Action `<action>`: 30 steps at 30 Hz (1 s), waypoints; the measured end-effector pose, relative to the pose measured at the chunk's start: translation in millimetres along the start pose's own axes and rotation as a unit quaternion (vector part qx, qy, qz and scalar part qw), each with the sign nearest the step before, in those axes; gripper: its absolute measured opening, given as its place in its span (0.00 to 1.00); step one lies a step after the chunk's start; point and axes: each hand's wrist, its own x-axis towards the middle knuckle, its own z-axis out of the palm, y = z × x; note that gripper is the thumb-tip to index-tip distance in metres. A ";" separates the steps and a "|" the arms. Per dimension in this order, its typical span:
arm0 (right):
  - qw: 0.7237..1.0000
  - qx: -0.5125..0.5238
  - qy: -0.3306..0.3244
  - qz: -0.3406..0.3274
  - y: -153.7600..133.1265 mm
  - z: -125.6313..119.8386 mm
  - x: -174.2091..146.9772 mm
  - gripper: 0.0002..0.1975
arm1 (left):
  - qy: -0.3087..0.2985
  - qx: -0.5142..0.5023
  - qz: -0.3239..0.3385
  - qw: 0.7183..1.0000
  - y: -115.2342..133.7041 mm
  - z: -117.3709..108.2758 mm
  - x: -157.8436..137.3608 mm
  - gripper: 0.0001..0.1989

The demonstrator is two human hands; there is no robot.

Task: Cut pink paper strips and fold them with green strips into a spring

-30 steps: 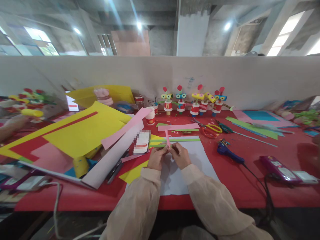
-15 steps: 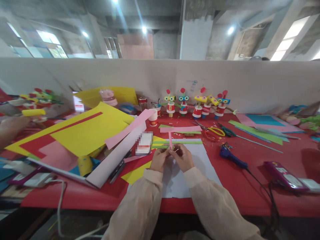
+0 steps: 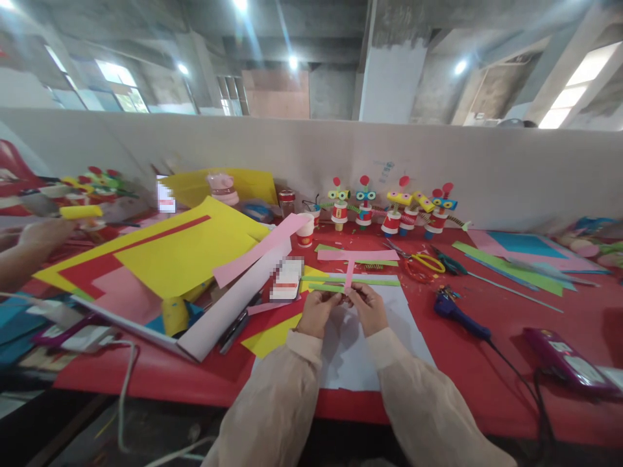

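Above a white sheet of paper [image 3: 389, 324] both of my hands work close together at the fingertips. My left hand [image 3: 314, 312] is closed on a narrow green paper strip [image 3: 324, 287], which points out to the left. My right hand [image 3: 370, 310] pinches a narrow pink paper strip [image 3: 349, 275] that stands up away from me. The two strips meet between my fingers; the exact join is hidden. Just beyond lie a wide pink paper strip [image 3: 331, 255] and a small coiled paper spring [image 3: 374, 266].
Paper-cup robots [image 3: 339, 211] line the back. To the right are scissors [image 3: 421, 263], pliers [image 3: 450, 263], a blue glue gun [image 3: 457, 312] with a cord, and a purple power strip [image 3: 567, 363]. Yellow sheets [image 3: 189, 250] and a white roll [image 3: 233, 301] fill the left. A co-worker's hand [image 3: 43, 235] is at far left.
The green strip now sticks out leftward from my left fingers, and the pink strip leans slightly right. The view has shifted a little left. The co-worker's hand shows more.
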 end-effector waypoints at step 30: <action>0.996 0.083 -0.037 0.008 -0.3 1.1 -4.3 0.08 | 0.063 -0.063 -0.030 0.996 -5.0 -5.0 2.3 0.12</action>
